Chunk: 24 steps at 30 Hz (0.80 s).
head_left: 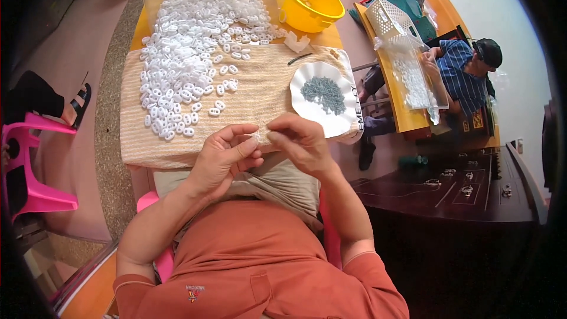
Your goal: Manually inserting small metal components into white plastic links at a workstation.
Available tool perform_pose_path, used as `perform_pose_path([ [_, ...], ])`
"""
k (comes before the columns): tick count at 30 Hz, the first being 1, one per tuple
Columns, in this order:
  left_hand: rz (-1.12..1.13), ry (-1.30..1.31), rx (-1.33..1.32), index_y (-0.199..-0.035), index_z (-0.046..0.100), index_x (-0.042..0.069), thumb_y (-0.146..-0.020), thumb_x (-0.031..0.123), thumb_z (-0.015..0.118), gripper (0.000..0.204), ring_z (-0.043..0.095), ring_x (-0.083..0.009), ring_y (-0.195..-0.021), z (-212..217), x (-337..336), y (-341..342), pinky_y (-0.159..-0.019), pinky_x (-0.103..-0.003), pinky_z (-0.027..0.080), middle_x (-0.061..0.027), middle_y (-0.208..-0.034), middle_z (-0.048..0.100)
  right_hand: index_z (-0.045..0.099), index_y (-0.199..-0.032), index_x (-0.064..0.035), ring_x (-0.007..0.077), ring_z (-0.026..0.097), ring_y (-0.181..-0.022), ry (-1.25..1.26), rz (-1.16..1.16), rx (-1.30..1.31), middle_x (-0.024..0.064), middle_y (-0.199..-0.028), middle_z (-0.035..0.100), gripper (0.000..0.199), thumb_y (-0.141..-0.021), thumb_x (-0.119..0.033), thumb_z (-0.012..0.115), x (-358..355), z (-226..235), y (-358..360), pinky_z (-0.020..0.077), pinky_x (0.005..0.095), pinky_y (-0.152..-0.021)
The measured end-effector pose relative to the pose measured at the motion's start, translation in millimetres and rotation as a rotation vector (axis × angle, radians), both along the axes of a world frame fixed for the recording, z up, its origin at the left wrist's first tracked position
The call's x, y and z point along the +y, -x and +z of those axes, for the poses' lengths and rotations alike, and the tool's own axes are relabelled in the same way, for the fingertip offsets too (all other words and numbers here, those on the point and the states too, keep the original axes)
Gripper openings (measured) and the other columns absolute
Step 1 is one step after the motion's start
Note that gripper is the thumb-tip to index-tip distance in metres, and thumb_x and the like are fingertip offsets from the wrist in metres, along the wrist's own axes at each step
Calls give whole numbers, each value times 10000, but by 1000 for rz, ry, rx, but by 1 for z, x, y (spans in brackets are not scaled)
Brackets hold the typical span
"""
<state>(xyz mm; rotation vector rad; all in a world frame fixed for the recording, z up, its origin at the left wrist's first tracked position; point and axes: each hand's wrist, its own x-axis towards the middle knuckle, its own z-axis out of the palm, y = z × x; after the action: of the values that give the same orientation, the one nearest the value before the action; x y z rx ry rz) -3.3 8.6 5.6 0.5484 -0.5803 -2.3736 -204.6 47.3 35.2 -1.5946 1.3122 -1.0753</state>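
My left hand (230, 153) and my right hand (300, 143) meet just off the near edge of the cloth-covered table, above my lap. The left thumb and fingers pinch a small white piece (260, 136), mostly hidden by the fingertips. My right fingertips close against the same piece from the other side. Beyond my left hand spreads a large heap of small white oval plastic parts (183, 59), each with two holes. To the right of the heap, a white wavy-edged plate (304, 80) holds a pile of small grey-green pieces (323, 94).
A yellow basin (310, 0) stands at the table's far right, near a crumpled translucent scrap (296, 42) and a short dark strip (299, 58). Pink stools (41, 165) are at the left. Another person (466, 71) works at a table (407, 119) on the right.
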Motion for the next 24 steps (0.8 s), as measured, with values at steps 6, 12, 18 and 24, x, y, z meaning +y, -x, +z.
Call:
perform_pose_path([
  [6,16,-31,-80,-1132,591,56,-915,62,608,218,652,-133,-804,1,0,-1,-730,-289,590,-43,-900,647,636,-1031,10,104,624,-700,115,-257,459,47,-776,657,227,-808,19,680,8,19,63,507,251,-641],
  [12,16,-33,-101,-1110,595,54,-910,65,617,201,654,-133,-806,3,1,1,-725,-291,591,-35,-901,644,630,-1032,-27,278,638,-792,170,-244,999,99,-828,661,280,-755,-12,666,4,25,107,512,357,-736],
  [18,11,-35,-108,-1094,586,52,-906,64,623,192,655,-135,-803,2,1,1,-725,-292,592,-34,-893,641,632,-1037,-39,308,622,-854,90,-221,1115,106,-841,659,286,-754,-50,667,-2,22,107,496,409,-768],
  [24,11,-29,-130,-1095,579,38,-906,58,618,194,653,-136,-803,2,0,0,-732,-284,594,-37,-903,633,633,-1024,-37,341,615,-872,70,-173,1197,155,-858,657,249,-780,-83,641,-11,22,105,486,446,-773],
])
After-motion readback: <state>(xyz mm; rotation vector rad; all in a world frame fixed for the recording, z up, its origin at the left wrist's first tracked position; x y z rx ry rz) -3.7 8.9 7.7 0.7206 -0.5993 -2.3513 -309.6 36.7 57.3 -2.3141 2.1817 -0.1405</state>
